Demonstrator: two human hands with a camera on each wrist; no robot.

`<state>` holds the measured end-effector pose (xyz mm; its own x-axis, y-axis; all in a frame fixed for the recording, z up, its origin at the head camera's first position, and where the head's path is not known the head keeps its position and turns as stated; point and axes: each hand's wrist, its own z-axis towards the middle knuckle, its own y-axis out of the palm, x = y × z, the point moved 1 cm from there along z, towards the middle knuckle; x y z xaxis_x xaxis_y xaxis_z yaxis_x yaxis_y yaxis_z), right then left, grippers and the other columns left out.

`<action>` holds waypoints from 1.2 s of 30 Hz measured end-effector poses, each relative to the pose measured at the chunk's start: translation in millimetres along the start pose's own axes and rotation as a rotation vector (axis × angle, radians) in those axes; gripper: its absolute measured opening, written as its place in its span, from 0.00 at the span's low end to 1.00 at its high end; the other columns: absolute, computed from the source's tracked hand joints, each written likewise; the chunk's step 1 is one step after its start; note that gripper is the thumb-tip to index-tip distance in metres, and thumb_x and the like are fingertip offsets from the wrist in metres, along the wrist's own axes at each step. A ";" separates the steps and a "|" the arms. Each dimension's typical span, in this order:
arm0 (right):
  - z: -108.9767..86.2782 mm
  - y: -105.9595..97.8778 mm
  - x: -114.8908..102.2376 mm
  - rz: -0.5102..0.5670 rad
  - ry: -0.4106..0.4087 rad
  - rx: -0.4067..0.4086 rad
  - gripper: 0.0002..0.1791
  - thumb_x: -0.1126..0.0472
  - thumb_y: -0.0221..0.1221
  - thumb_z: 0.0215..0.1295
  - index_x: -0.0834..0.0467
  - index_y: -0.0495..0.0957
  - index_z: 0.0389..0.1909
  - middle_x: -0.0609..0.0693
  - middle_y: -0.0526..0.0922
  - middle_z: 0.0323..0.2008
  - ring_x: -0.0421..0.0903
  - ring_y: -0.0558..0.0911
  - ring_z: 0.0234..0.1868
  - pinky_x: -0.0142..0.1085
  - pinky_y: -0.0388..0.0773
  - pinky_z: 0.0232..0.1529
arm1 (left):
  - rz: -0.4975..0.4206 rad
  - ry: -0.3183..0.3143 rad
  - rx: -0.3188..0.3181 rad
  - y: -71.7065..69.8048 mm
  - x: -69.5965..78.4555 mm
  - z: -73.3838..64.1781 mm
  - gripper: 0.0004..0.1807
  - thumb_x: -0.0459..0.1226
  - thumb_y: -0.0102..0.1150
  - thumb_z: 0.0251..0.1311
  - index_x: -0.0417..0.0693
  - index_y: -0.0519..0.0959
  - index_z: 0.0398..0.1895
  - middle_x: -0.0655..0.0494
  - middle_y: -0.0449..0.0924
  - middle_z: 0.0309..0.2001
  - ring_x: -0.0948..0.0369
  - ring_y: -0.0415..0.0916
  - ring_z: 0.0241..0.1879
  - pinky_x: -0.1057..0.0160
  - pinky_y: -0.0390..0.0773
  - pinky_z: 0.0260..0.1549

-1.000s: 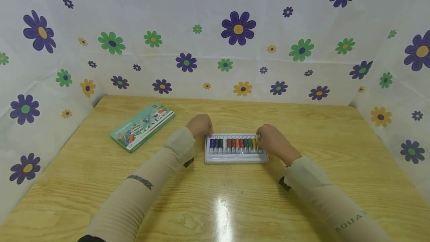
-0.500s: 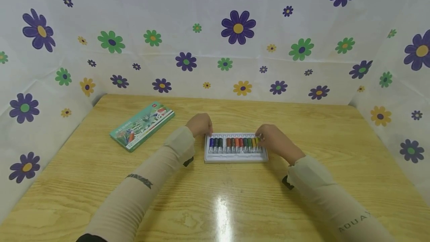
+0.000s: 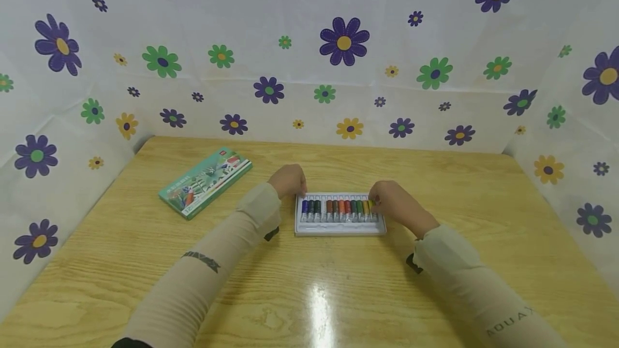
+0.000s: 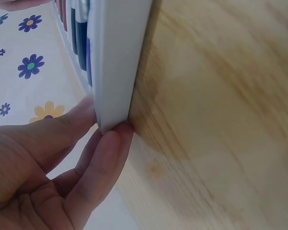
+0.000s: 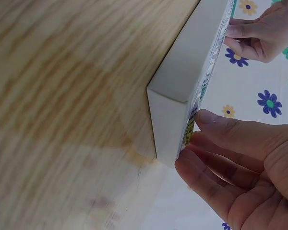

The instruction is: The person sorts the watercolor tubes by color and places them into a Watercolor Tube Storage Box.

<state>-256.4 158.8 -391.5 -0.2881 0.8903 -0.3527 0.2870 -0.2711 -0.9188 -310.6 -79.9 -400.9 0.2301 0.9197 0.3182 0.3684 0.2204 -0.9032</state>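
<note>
A shallow white box of paint tubes (image 3: 340,228) lies flat on the table in the head view, its tubes (image 3: 342,210) in a row, dark blue at left through reds to green and yellow at right. My left hand (image 3: 288,180) pinches its far left corner. In the left wrist view, the thumb (image 4: 84,109) is on the tube side and the fingers are against the outer wall. My right hand (image 3: 393,201) grips the far right end by the yellow tubes. The right wrist view shows its thumb (image 5: 216,122) at the top rim and a fingertip at the end wall.
A green illustrated flat box (image 3: 205,182) lies slantwise on the wooden table (image 3: 271,283) at the left. A white cloth with printed flowers (image 3: 285,69) stands around the back and both sides of the table.
The right wrist has shifted slightly to the right, and a bit more of the yellow tubes shows beside the fingers. The left hand and the paint box keep their places.
</note>
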 end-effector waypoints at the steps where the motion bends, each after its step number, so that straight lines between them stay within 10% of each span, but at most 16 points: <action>1: 0.2 0.3 0.2 -0.002 -0.001 -0.001 0.13 0.69 0.62 0.57 0.68 0.80 0.44 0.60 0.83 0.44 0.52 0.80 0.44 0.46 0.77 0.51 | 0.001 -0.002 0.000 0.2 0.0 0.1 0.03 0.32 0.65 0.53 0.42 0.85 0.27 0.53 0.84 0.30 0.64 0.70 0.25 0.69 0.71 0.30; 25: 1.9 0.4 -4.8 -0.148 -0.096 0.002 0.08 0.68 0.63 0.56 0.67 0.84 0.37 0.59 0.83 0.42 0.51 0.81 0.43 0.42 0.79 0.46 | 0.009 0.061 0.025 -1.2 1.0 -2.9 0.02 0.31 0.66 0.51 0.40 0.85 0.25 0.50 0.86 0.29 0.66 0.71 0.20 0.68 0.75 0.31; 36: -7.9 2.1 7.3 -0.025 -0.143 0.007 0.17 0.64 0.64 0.57 0.67 0.79 0.47 0.62 0.80 0.49 0.56 0.78 0.51 0.47 0.74 0.54 | -0.018 0.047 0.018 0.4 0.6 -2.1 0.02 0.31 0.65 0.51 0.40 0.85 0.25 0.50 0.86 0.29 0.65 0.73 0.20 0.66 0.77 0.34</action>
<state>-250.6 167.7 -394.5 -0.4228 0.8355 -0.3510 0.2718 -0.2526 -0.9286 -308.4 -79.9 -400.5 0.2658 0.8994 0.3471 0.3564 0.2429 -0.9022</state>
